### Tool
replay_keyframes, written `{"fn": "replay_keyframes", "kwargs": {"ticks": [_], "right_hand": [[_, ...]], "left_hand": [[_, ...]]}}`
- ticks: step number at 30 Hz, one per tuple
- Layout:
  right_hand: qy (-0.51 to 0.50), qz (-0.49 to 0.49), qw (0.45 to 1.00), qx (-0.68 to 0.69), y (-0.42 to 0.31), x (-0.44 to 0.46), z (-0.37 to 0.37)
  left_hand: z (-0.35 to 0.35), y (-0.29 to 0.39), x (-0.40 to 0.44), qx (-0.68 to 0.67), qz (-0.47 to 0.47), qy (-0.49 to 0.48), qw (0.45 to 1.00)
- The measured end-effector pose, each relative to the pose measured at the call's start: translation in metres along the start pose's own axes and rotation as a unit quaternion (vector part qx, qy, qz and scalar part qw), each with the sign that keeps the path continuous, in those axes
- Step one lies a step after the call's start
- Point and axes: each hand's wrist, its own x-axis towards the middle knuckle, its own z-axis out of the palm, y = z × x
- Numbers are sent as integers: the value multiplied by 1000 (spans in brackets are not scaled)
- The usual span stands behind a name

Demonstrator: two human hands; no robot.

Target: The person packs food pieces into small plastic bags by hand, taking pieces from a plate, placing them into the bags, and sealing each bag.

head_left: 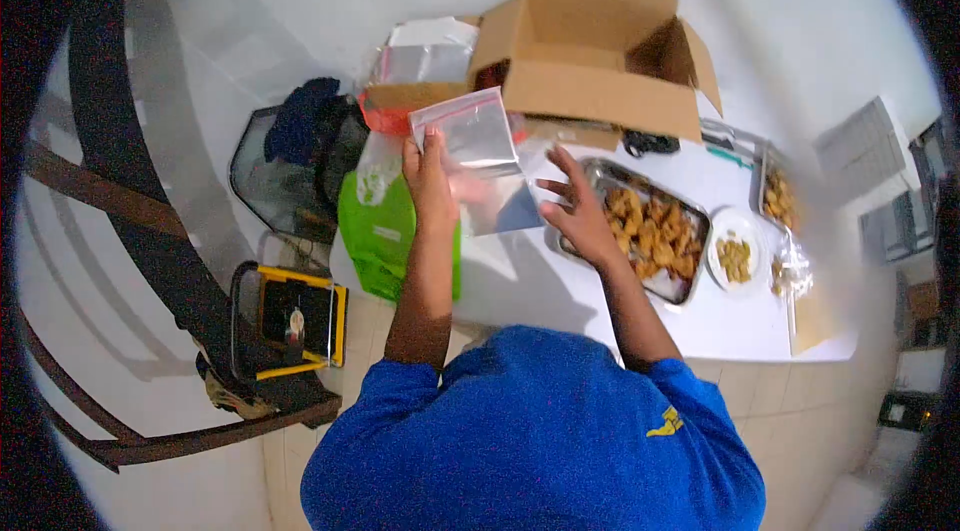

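My left hand (430, 181) grips the left edge of a clear plastic bag (478, 136) that has a pink strip along its top. The bag is up over the white table (520, 286). To its right, my right hand (575, 199) has its fingers spread and holds nothing. Just beyond that hand lies a metal tray (700, 221) of brown fried pieces (650, 236). A green bag (375, 241) rests on the table to the left of my left forearm.
An open cardboard box (600, 96) stands at the back, beside a smaller box of plastic bags (425, 61). Rightward are a white plate (715, 276) with small pieces and another tray (765, 191). A yellow-and-black step stool (340, 326) stands at the left.
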Motion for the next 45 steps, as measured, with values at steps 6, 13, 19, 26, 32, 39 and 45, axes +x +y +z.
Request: {"fn": "replay_keyframes", "kwargs": {"ticks": [6, 13, 19, 26, 32, 39, 45], "right_hand": [[-164, 171, 971, -4, 17, -50, -26], [-390, 146, 909, -9, 47, -94, -52], [-389, 179, 902, 61, 50, -121, -40], [-347, 245, 905, 36, 64, -135, -29], [-410, 133, 891, -141, 19, -133, -3], [-493, 72, 813, -299, -6, -123, 51], [-485, -23, 778, -400, -11, -127, 97]], "left_hand": [[-17, -39, -103, 102, -45, -47, 993], [-49, 14, -163, 300, -75, -140, 941], [-38, 2, -211, 444, -78, -142, 881], [-42, 14, -211, 681, 303, -167, 646], [-69, 22, -200, 562, 172, -386, 711], [-127, 49, -197, 386, 42, -418, 821], [-174, 76, -184, 274, -126, -432, 850]]}}
